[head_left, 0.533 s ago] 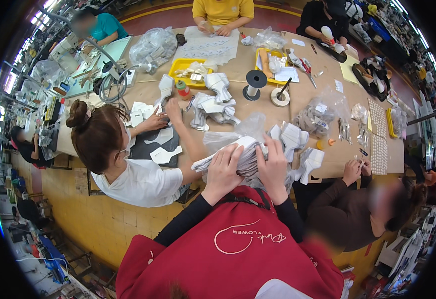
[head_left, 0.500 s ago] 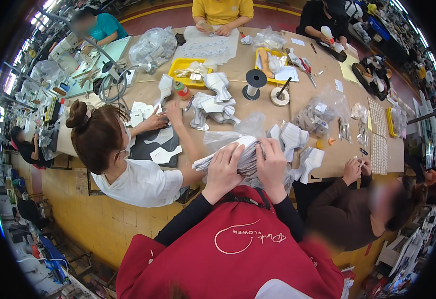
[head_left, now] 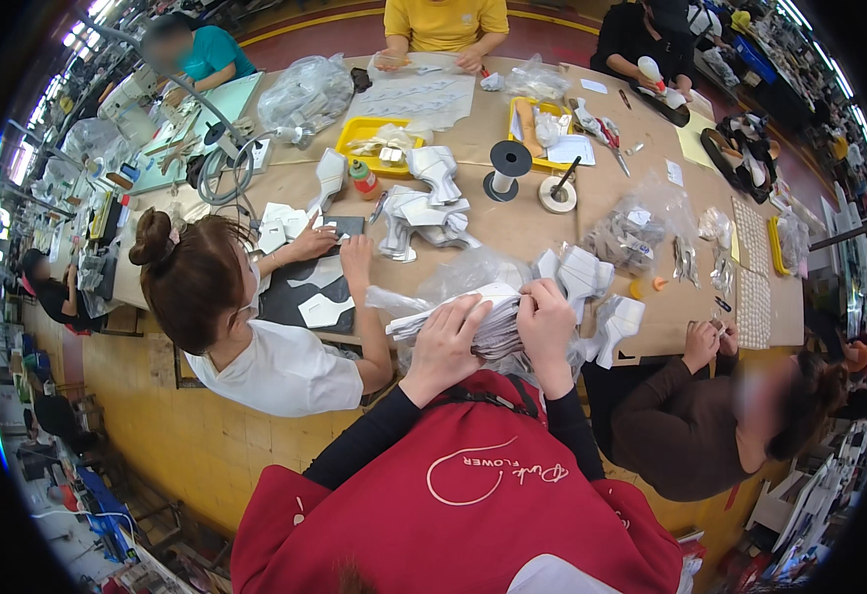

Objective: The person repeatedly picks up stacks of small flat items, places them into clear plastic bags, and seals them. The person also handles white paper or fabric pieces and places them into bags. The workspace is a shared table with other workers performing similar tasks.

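Note:
A thick bundle of white cut pieces [head_left: 496,335] is held up at the table's near edge, its many layers fanned. My left hand [head_left: 445,348] grips the bundle from the left, thumb and fingers over its top. At the bundle's right end, the bent fingers of my right hand [head_left: 548,332] pinch the edge of the upper layers. A clear plastic bag [head_left: 478,269] lies just behind the bundle. To the right of my right hand are stacks of white shaped pieces [head_left: 582,275], with another stack [head_left: 617,319] nearer the edge.
A co-worker in a white shirt [head_left: 280,366] works close on my left at a dark mat [head_left: 295,297]; another in brown [head_left: 696,426] sits on the right. Beyond are piled white pieces [head_left: 423,223], a thread spool [head_left: 506,173], a tape roll [head_left: 556,195] and a yellow tray [head_left: 359,129].
My right hand has shifted slightly right along the bundle, and its fingers are drawn in at the edge. The bundle sits a little lower. The left co-worker's hands have moved over the mat.

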Demonstrator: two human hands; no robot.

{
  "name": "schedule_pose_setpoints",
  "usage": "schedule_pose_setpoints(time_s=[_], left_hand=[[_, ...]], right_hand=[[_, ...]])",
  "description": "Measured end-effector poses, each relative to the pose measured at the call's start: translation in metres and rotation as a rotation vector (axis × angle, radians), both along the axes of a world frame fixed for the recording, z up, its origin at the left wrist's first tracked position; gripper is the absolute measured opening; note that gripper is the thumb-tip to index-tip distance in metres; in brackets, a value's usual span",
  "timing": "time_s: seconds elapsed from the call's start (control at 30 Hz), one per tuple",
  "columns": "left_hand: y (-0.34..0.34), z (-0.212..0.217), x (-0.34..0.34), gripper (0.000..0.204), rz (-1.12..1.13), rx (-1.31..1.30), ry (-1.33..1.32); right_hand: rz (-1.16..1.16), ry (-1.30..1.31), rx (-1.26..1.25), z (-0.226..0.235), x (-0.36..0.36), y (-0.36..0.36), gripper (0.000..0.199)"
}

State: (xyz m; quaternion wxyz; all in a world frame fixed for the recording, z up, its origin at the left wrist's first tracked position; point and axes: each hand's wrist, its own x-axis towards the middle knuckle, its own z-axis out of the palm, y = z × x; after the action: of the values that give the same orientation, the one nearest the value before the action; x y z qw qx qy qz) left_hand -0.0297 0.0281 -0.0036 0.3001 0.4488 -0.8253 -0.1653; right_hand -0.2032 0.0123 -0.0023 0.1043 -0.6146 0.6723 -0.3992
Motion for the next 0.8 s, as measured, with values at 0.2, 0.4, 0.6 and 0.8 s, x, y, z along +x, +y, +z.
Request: schedule_pose_setpoints(time_s=[0.2, 0.4, 0.6, 0.8], left_hand=[[0.005, -0.004, 0.002, 0.071, -0.024, 0.004, 0.045], [0.006, -0.018, 0.009, 0.071, -0.093, -0.059, -0.014], [0.011, -0.028, 0.048, 0.075, -0.132, -0.059, 0.082], [0.015, -0.023, 0.041, 0.094, 0.1, 0.235, 0.381]], right_hand=[[0.029, -0.221, 0.077, -0.019, -0.011, 0.001, 0.013], [0.083, -1.082, 0.612, -0.045, -0.035, 0.005, 0.012], [-0.072, -1.872, 0.588, -0.015, -0.088, 0.014, 0.01], [0.311, -1.251, 0.627, 0.006, -0.044, 0.031, 0.01]])
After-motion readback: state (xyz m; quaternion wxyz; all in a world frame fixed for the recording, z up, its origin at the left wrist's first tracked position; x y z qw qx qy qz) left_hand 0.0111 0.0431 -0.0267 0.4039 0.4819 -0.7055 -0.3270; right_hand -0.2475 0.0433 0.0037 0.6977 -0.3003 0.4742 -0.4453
